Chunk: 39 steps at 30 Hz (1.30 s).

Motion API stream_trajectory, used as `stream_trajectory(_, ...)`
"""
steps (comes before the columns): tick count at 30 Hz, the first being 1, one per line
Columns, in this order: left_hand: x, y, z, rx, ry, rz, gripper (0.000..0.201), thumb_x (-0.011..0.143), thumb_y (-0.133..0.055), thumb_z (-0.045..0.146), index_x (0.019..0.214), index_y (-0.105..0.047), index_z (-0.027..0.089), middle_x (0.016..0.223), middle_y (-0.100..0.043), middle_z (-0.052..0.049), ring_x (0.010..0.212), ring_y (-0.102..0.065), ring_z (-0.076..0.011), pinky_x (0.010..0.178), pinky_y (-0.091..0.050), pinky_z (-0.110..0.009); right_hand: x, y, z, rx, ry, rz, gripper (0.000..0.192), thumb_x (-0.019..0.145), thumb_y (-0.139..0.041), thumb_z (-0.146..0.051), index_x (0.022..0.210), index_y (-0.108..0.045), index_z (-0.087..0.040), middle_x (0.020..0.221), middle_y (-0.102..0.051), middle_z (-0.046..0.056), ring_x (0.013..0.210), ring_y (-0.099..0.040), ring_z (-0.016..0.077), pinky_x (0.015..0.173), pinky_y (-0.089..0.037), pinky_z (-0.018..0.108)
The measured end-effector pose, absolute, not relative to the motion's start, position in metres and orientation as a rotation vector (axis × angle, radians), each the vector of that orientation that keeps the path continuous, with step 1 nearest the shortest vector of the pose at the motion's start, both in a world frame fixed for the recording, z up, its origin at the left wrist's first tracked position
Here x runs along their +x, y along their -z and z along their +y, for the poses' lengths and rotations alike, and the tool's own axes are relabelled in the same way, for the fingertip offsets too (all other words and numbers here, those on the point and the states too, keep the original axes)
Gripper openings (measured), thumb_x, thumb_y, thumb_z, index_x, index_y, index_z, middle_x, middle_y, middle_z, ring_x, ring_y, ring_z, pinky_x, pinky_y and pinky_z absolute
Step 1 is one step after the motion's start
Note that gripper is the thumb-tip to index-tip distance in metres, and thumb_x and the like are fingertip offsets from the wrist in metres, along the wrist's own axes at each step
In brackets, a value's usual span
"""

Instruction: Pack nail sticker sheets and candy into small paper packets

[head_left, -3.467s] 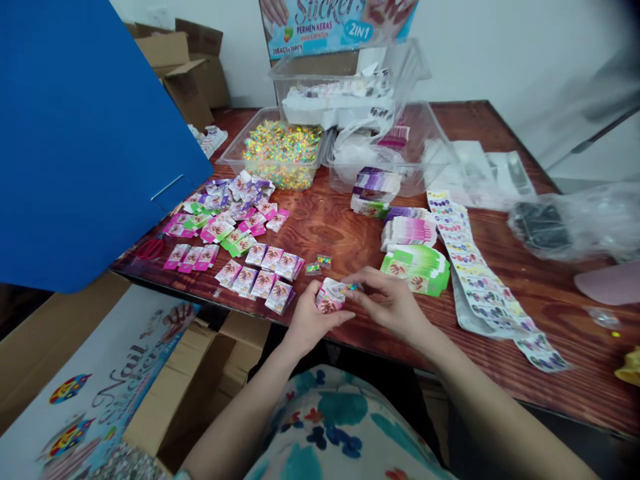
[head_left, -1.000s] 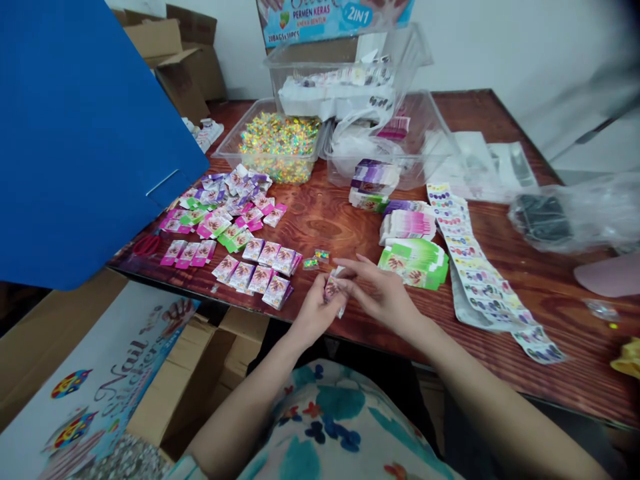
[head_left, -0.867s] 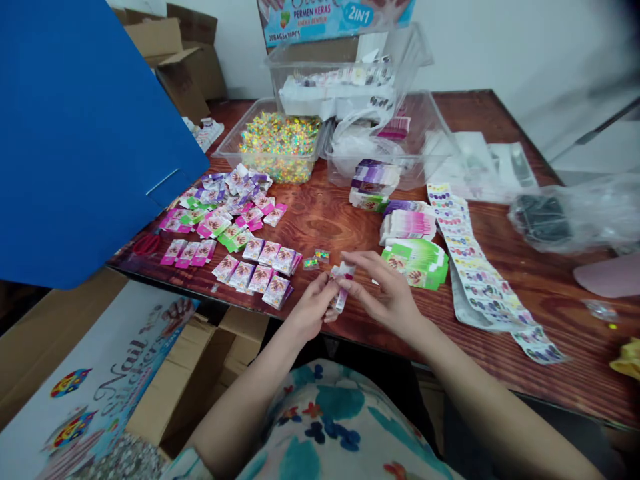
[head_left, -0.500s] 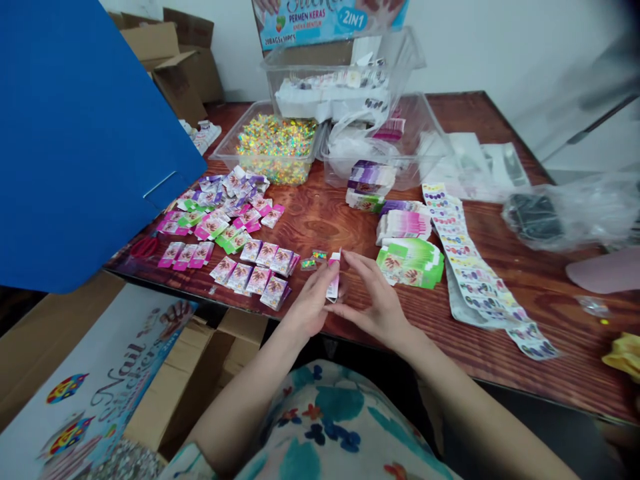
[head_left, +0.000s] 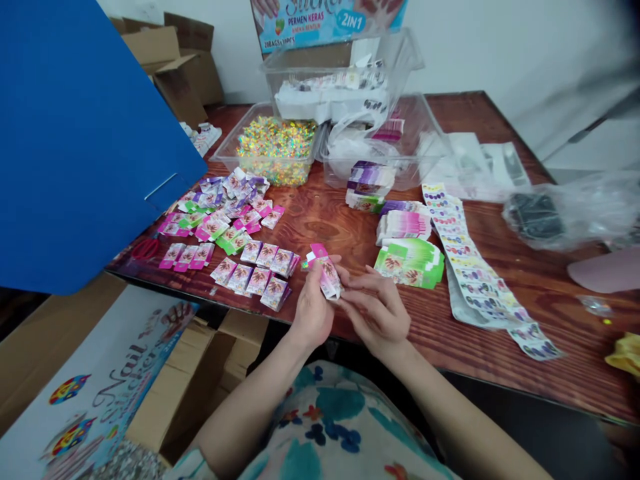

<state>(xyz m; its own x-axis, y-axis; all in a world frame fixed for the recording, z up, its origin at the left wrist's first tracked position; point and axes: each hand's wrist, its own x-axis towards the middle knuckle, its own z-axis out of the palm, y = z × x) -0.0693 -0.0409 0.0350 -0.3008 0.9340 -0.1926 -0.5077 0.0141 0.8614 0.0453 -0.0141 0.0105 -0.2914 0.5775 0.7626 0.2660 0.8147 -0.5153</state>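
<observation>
My left hand (head_left: 314, 308) is closed around a small pink-and-white cardboard box (head_left: 329, 277), its printed face up and a pink flap raised at the far end. The fingertips of my right hand (head_left: 377, 308) pinch the near end of the same box, at its white end flaps. Just behind my left thumb, a small packet of coloured candy (head_left: 305, 265) shows in part; the hand and box hide the rest. Left of my hands, several finished-looking small boxes (head_left: 259, 280) lie in rows. To the right is a stack of flat green cartons (head_left: 417, 263).
A heap of small boxes (head_left: 225, 210) lies at the left, near red scissors (head_left: 145, 248) and a blue panel (head_left: 90, 147). Clear tubs (head_left: 320, 143) stand at the back, one with candy packets (head_left: 277, 143). A sticker strip (head_left: 470, 270) and pink carton stacks (head_left: 404, 225) lie right.
The box has turned from edge-on to printed face up, with its pink flap now showing. My right hand has gone from spread fingers to pinching the box's near end.
</observation>
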Motion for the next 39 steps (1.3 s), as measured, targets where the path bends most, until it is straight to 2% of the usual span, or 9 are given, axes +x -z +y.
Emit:
stream_trajectory(7,-0.065,-0.042,-0.044,0.533,-1.657,1.016,0.041,0.094,-0.032,0.053,0.101,-0.052,0.018,0.07,-0.055,0.001,0.075,-0.06,-0.0146,0.074,-0.047,-0.027,0.041,-0.01,-0.023,-0.627,-0.343,-1.858,0.021,0.083,-0.066,-0.015,0.096,-0.071,-0.03,0.091,-0.066,0.003,0.083,-0.065,0.0204,0.094,-0.053,0.055)
stream_trajectory(13,-0.065,-0.042,-0.045,0.582,-1.652,1.077,0.044,0.093,-0.031,0.057,0.101,-0.052,0.019,0.072,-0.057,0.001,0.077,-0.06,-0.0148,0.076,-0.047,-0.028,0.038,-0.011,-0.025,-0.588,-0.423,-1.808,0.023,0.083,-0.062,-0.011,0.096,-0.071,-0.029,0.092,-0.064,0.004,0.084,-0.064,0.0195,0.096,-0.052,0.052)
stream_trajectory(21,-0.066,-0.034,-0.05,0.694,-1.677,1.097,0.045,0.093,-0.036,0.058,0.103,-0.054,0.018,0.08,-0.062,-0.001,0.082,-0.061,-0.0158,0.079,-0.047,-0.029,0.032,-0.02,-0.026,-0.603,-0.548,-1.694,0.014,0.081,-0.067,-0.012,0.087,-0.065,-0.024,0.082,-0.062,0.002,0.078,-0.063,0.0174,0.089,-0.056,0.048)
stream_trajectory(28,-0.076,-0.019,-0.055,0.81,-1.634,1.226,0.044,0.089,-0.048,0.057,0.112,-0.055,0.02,0.088,-0.061,-0.002,0.081,-0.059,-0.0149,0.077,-0.048,-0.028,0.035,-0.012,-0.017,-0.57,-0.577,-1.785,0.018,0.082,-0.067,-0.012,0.096,-0.065,-0.023,0.086,-0.068,0.002,0.078,-0.065,0.0168,0.095,-0.051,0.045)
stream_trajectory(32,-0.083,-0.018,-0.058,0.841,-1.618,1.35,0.037,0.09,-0.051,0.052,0.112,-0.051,0.022,0.084,-0.06,0.001,0.071,-0.057,-0.012,0.072,-0.048,-0.026,0.043,-0.009,-0.015,-0.585,-0.728,-1.848,0.021,0.083,-0.066,-0.012,0.101,-0.065,-0.022,0.089,-0.067,0.004,0.083,-0.066,0.0176,0.084,-0.055,0.036)
stream_trajectory(35,-0.085,-0.016,-0.06,0.974,-1.625,1.488,0.038,0.085,-0.062,0.044,0.113,-0.049,0.022,0.093,-0.062,-0.002,0.081,-0.06,-0.0141,0.078,-0.049,-0.027,0.049,-0.013,-0.017,-0.606,-0.804,-1.787,0.026,0.083,-0.065,-0.01,0.106,-0.065,-0.022,0.094,-0.065,0.006,0.091,-0.064,0.0196,0.079,-0.054,0.035)
stream_trajectory(39,-0.083,-0.006,-0.066,1.277,-1.623,1.622,0.043,0.084,-0.064,0.033,0.121,-0.046,0.021,0.11,-0.061,-0.008,0.099,-0.061,-0.0199,0.088,-0.049,-0.033,0.053,-0.021,-0.017,-0.566,-0.62,-1.789,0.032,0.08,-0.069,-0.013,0.11,-0.065,-0.024,0.103,-0.061,0.008,0.095,-0.062,0.0214,0.082,-0.054,0.039)
